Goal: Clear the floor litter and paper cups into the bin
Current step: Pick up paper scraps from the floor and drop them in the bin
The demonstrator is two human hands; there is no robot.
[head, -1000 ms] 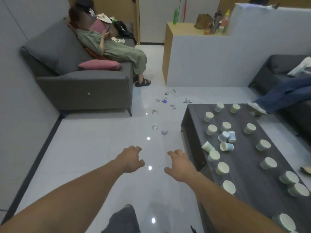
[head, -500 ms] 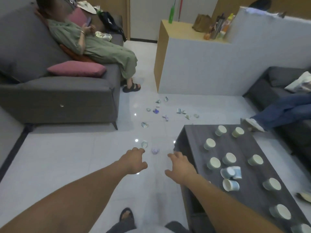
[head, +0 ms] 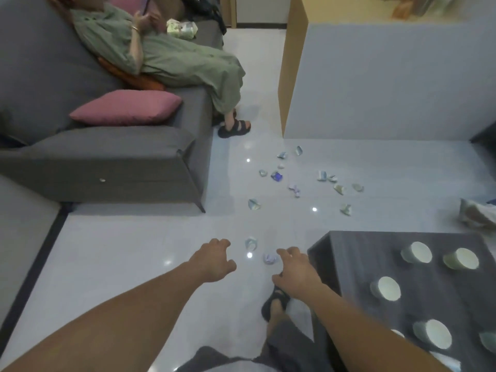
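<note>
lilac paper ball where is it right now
Head view, lower centre: the lilac paper ball lies on the floor between the left hand and the right hand, nearer the right, just left of the dark table.

No legible text, label, brand, number or sign. Litter scraps at 12 o'clock show colour patches only; print unreadable.

glossy pale tiled floor with small light glints; grey sofa at left with a pink cushion and a seated person; white partition with a wooden side ahead; dark table at lower right
</note>
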